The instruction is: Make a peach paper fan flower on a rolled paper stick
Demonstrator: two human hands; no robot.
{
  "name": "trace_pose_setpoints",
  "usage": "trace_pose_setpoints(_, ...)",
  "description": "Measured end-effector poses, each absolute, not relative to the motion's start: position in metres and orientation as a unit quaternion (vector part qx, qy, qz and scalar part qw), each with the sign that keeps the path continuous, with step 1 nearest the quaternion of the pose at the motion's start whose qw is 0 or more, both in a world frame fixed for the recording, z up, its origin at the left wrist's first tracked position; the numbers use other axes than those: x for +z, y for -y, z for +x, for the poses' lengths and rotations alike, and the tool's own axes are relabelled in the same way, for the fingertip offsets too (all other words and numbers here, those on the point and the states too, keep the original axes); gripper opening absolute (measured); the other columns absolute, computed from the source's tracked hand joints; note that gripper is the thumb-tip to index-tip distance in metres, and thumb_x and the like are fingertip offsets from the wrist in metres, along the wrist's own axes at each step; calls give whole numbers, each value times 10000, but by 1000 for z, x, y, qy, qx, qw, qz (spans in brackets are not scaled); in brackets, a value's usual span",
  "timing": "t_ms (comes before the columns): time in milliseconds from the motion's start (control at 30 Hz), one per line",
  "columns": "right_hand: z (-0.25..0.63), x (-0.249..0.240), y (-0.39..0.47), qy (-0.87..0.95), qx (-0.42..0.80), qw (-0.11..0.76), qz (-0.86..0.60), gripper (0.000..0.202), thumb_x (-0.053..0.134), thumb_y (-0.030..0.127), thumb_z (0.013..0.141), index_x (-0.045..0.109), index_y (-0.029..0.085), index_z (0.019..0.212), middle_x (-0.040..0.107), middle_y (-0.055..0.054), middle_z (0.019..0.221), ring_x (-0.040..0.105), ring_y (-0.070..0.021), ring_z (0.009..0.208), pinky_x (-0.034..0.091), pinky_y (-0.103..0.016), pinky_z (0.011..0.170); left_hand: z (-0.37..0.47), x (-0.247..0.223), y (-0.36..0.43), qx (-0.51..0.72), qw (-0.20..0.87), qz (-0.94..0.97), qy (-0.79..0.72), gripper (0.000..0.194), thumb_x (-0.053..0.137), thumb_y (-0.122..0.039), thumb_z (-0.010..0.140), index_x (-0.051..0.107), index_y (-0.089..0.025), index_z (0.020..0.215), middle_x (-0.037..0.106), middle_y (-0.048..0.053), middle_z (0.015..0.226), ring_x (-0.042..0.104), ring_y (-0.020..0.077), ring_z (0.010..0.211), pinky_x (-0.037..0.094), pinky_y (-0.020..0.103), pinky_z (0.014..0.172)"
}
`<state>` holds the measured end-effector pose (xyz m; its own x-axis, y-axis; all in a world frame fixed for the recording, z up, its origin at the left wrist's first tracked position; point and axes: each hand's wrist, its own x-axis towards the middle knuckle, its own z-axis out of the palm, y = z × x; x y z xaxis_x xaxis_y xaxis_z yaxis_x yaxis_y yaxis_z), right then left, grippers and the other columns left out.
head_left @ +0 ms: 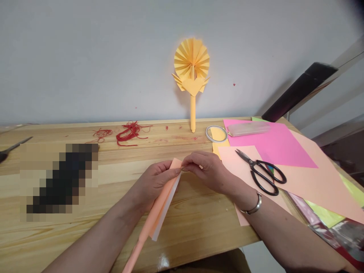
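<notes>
A peach paper piece (163,206), partly rolled into a tube with a loose flap, slants over the near table edge. Along the flap runs a whitish strip (167,207). My left hand (156,178) is closed round the upper part of the paper, its thumb on top. My right hand (203,168) pinches the flap's top corner, fingertips together, touching the left thumb's side. A narrower peach tube (135,252) extends from the bottom of the paper. Against the wall stands a yellow paper fan (192,60) with a heart and a rolled handle.
Black-handled scissors (263,174) lie on peach sheets at right, beside a pink sheet (295,148) and a tape roll (216,134). Red threads (131,132) lie at the back. A blurred dark object (62,180) and another dark tool (14,149) are at left.
</notes>
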<state>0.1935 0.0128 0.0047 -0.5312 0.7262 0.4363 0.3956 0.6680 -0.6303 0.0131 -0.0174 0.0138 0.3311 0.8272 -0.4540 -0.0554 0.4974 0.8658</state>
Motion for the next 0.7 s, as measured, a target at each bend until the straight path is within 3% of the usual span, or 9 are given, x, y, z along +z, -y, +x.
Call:
trace_pose_setpoints(300, 194, 4, -13, 845, 231, 339, -344, 127, 541, 91, 828, 627, 182, 806, 648, -8, 747, 583, -115, 703, 438, -213, 626, 14, 15, 18, 305, 708, 401, -495, 209, 620, -386, 742, 601, -178, 755, 490, -38, 550, 402, 95, 492, 276, 217, 465)
trace_pose_setpoints(700, 193, 3, -13, 839, 235, 330, -363, 97, 546, 115, 829, 607, 186, 805, 648, 1, 748, 576, -113, 700, 422, -209, 616, 13, 13, 18, 308, 711, 397, -492, 188, 616, -363, 749, 638, -185, 810, 479, -46, 543, 385, 91, 487, 264, 217, 468)
